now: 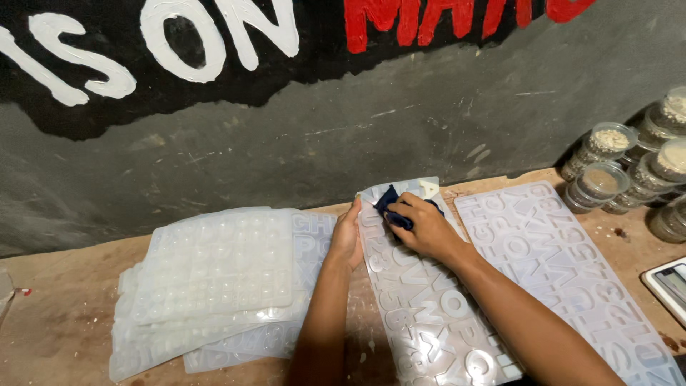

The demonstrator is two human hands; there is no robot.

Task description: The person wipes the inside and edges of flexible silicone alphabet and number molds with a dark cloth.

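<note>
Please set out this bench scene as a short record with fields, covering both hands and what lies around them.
left hand: flat on the left edge of the middle mould, steadying it
right hand: presses a dark blue cloth onto that mould's far end
right mould: lies flat beside it, untouched
stacked moulds: piled at left
lidded jars: stacked by the wall, far right
surface: worn wooden bench
</note>
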